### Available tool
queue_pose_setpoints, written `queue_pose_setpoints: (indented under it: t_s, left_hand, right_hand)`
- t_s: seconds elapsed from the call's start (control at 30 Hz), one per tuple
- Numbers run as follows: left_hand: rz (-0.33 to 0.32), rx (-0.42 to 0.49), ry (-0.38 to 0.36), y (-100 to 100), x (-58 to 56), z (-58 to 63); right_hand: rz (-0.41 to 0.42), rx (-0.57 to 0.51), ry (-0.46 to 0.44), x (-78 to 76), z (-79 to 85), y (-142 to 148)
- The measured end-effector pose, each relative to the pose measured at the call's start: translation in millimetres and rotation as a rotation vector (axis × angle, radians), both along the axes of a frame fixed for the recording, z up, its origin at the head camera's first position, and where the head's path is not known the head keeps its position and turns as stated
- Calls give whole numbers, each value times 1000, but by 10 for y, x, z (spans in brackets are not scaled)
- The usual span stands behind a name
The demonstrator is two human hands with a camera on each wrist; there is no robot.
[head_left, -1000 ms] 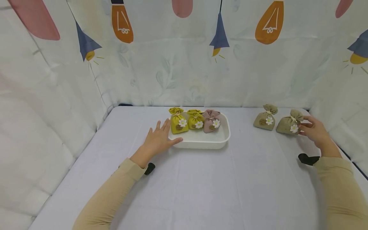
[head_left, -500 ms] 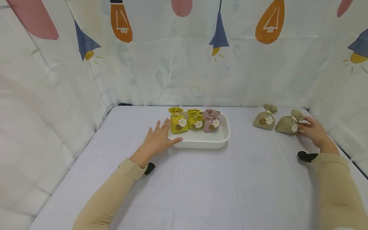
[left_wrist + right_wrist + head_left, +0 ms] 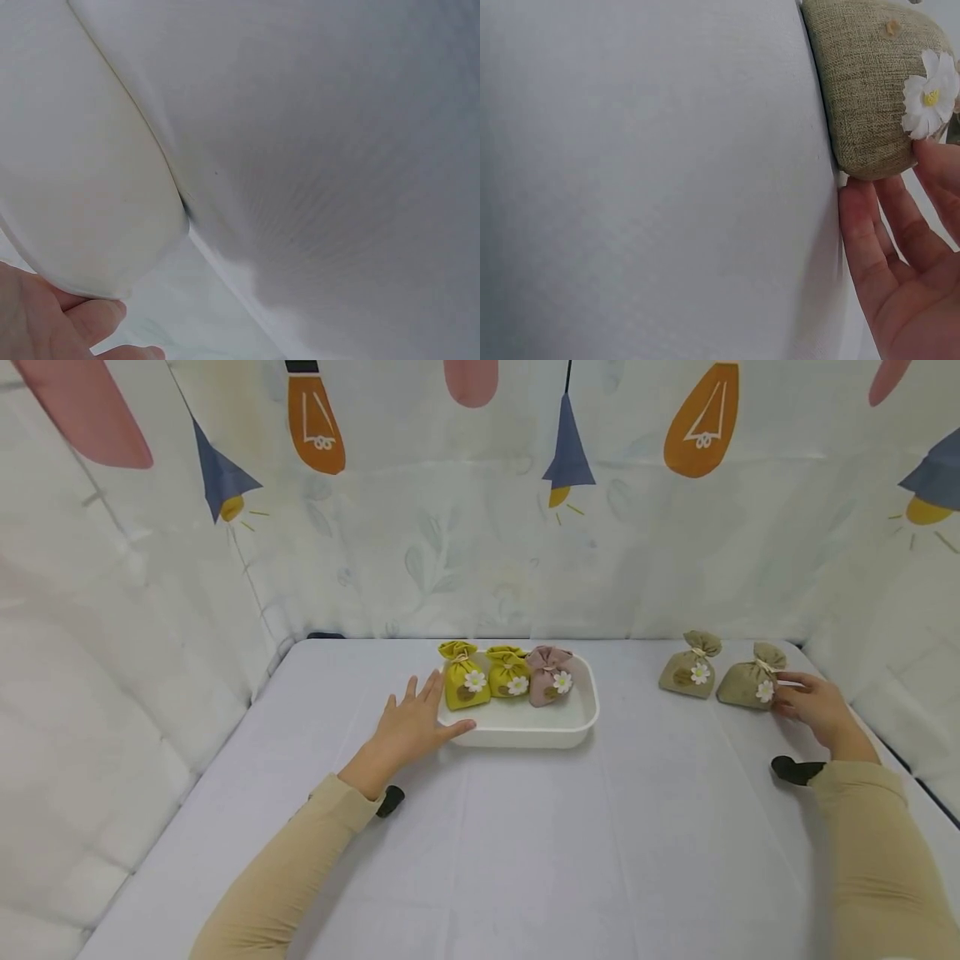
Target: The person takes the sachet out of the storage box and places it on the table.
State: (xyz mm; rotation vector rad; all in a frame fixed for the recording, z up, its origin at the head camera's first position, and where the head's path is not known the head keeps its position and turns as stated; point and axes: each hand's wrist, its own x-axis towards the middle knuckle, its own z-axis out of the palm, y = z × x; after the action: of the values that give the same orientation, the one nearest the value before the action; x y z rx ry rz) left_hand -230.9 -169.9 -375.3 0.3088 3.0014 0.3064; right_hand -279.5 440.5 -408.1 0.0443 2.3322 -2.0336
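Note:
My left hand [image 3: 408,727] spreads its straight fingers along the left end of a white tray [image 3: 525,738], thumb at the front rim; in the left wrist view fingertips [image 3: 101,319] lie at the tray's edge. Inside stand two yellow drawstring pouches [image 3: 459,681] [image 3: 504,673] and a pink one [image 3: 542,687], each with a white flower. At the far right, my right hand [image 3: 821,710] touches the side of an olive-beige pouch [image 3: 738,685]. The right wrist view shows thumb by its flower [image 3: 930,96] and fairly straight fingers [image 3: 864,232] against its end.
A second olive-beige pouch [image 3: 684,677] stands just left of the touched one. White printed curtains [image 3: 480,552] hang behind and beside the white-covered table [image 3: 525,843]. Dark wrist-worn pieces [image 3: 390,802] stick out near both cuffs.
The right-hand olive-beige pouch has turned and shifted slightly under my right hand, whose fingers have drawn back from its neck to its side. My left hand and the tray stay put.

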Motion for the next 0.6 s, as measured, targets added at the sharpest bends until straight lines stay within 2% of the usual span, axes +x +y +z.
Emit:
queue_pose_setpoints:
  t_s: [0.13, 0.4, 0.6]
  left_hand:
    - [-3, 6, 6, 1, 0, -11]
    - [4, 9, 4, -9, 3, -10]
    - [-7, 9, 14, -12, 0, -16]
  right_hand:
    - [-24, 5, 7, 28, 20, -6]
    - [-152, 129, 103, 97, 122, -12]
    - [-176, 157, 130, 184, 206, -16]
